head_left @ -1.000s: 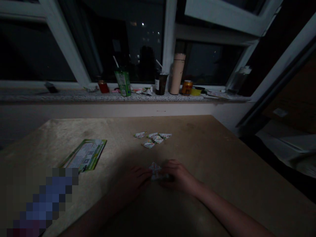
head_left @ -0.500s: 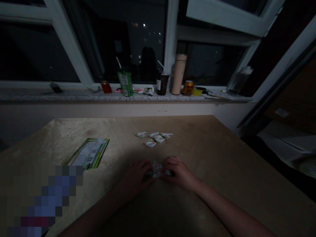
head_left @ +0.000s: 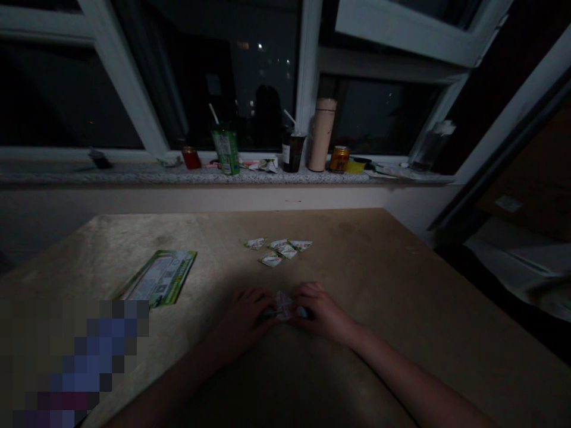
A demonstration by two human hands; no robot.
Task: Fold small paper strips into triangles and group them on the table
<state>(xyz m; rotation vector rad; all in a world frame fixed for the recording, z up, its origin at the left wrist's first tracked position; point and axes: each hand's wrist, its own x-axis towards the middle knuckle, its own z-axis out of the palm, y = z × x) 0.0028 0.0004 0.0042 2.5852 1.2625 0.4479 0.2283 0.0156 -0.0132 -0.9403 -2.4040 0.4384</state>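
Note:
In dim light, a small folded piece of printed paper (head_left: 282,305) lies on the brown table (head_left: 401,285), pinched between both hands. My left hand (head_left: 244,319) presses its left side with the fingertips. My right hand (head_left: 322,310) grips its right side, and part of the paper is hidden under those fingers. Beyond my hands, several small folded paper pieces (head_left: 279,249) lie in a loose cluster. A green printed leaflet (head_left: 158,277) rests flat to the left.
A stone window sill (head_left: 134,173) behind the table carries a green cup with a straw (head_left: 225,148), a dark cup (head_left: 292,151), a tall beige flask (head_left: 322,134), an orange can (head_left: 339,159) and a red jar (head_left: 191,157). A blurred patch (head_left: 84,356) covers the lower left.
My left hand has slid closer to the folded paper and both hands have drawn together on it, a little farther from me. The rest of the table is unchanged.

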